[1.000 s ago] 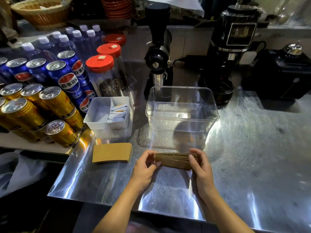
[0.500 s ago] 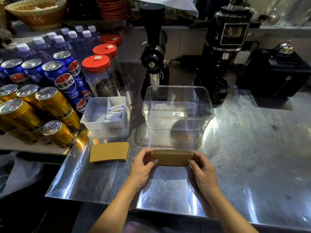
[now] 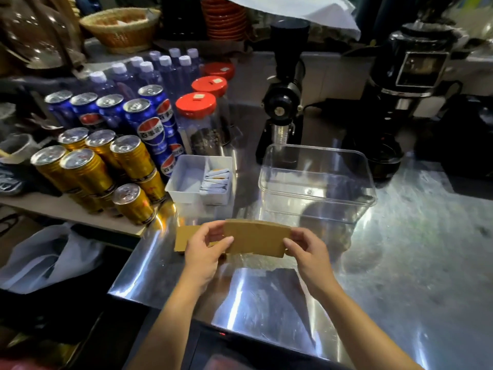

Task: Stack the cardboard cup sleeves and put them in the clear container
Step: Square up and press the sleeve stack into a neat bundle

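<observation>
I hold a stack of brown cardboard cup sleeves upright above the steel counter, its flat face turned toward me. My left hand grips its left end and my right hand grips its right end. Another brown sleeve lies flat on the counter just left of my left hand, partly hidden behind it. The clear plastic container stands empty right behind the stack, its mouth facing up.
A white divided tray with sachets sits left of the container. Gold and blue cans, red-lidded jars and water bottles crowd the left. Black coffee grinders stand behind the container. The counter's front edge is close below my hands.
The stack has been tipped from lying edge-up low on the counter to standing with its face toward me and lifted slightly. Both hands keep their grip on its ends.
</observation>
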